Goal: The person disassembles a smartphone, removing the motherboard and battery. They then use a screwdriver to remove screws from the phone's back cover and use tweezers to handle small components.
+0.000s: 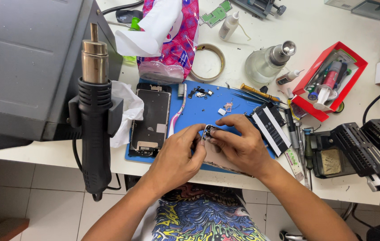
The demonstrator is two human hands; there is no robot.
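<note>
Opened phone body (219, 157), pinkish back shell, flat on the near edge of the blue work mat (207, 111), its far end with the camera corner raised between both sets of fingertips. Left hand (176, 156) pinched on the far-left corner of the shell, thumb and forefinger closed on its edge. Right hand (239, 140) laid over the shell from the right, fingers curled down and pressed on the same far corner, palm covering the middle of the shell. Only the far corner and the near-right edge of the shell visible past the hands.

Just left, on the same mat: detached phone screen (150, 120), face down, long side running far to near. Between screen and hands, 1 toothbrush (177, 111) with a pink and white handle. Far on the mat, small loose parts (200, 93). Right of the hands, black battery (271, 127) with a white label, then screwdrivers (297, 134). Farther right, red tray (330, 80) of tools. Far centre, roll of tape (207, 62), glass bottle (268, 62) and pink tissue pack (176, 40). Left, hot-air gun (94, 116) in its holder.
</note>
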